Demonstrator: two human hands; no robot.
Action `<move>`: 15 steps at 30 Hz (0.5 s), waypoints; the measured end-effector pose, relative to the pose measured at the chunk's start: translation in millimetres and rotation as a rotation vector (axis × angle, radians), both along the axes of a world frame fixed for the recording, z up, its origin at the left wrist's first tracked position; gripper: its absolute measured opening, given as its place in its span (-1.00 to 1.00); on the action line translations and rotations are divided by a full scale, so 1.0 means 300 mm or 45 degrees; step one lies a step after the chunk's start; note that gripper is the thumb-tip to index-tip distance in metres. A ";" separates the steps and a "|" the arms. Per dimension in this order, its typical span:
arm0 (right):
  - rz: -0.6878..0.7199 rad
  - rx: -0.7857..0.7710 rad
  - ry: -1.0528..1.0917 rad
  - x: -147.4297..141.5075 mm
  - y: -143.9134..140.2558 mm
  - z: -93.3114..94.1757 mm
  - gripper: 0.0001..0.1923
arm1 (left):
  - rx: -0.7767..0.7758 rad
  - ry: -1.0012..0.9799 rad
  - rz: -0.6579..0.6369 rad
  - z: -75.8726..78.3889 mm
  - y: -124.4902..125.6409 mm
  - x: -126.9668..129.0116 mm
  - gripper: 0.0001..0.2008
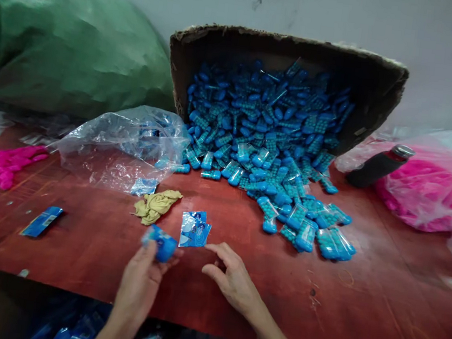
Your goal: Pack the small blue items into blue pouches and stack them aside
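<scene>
Left hand (pixel 142 275): your thumb and fingers are closed on a blue piece (pixel 163 246) above the bench (pixel 88 262); with a weak pinch, it could slip.
Right hand (pixel 233 278): empty, thumb apart from forefinger, very near the overlapping blue cards (pixel 195 231); a careless brush could scatter them.
Blue packs (pixel 306 231): loosely heaped; a bump could make them slide.

To the right of my right hand (pixel 234 276), bare red counter (pixel 355 320) stretches, with room to pass sideways. Ahead of it, beyond a bare strip, a heap of blue packs (pixel 270 142) blocks the way. Blue cards (pixel 195 234) lie just ahead-left. Beyond my left hand (pixel 144 274), a yellow bundle (pixel 156 206) and clear bag (pixel 97 152) obstruct.
</scene>
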State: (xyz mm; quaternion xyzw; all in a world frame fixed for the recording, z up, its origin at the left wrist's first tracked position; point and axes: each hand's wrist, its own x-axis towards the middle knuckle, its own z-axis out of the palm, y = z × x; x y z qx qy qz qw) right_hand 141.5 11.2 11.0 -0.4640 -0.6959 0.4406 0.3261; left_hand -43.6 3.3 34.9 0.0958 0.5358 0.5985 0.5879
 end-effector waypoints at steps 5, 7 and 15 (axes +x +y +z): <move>-0.054 0.193 -0.391 -0.024 0.088 -0.006 -0.84 | -0.249 -0.042 0.392 -0.016 0.001 -0.172 -0.66; -0.064 0.257 -0.586 -0.059 0.130 -0.020 -0.81 | -0.342 -0.118 0.320 -0.044 -0.017 -0.162 -0.73; -0.121 0.405 -0.980 -0.155 0.196 -0.081 -0.95 | -0.243 -0.111 -0.069 -0.109 -0.006 0.021 -0.90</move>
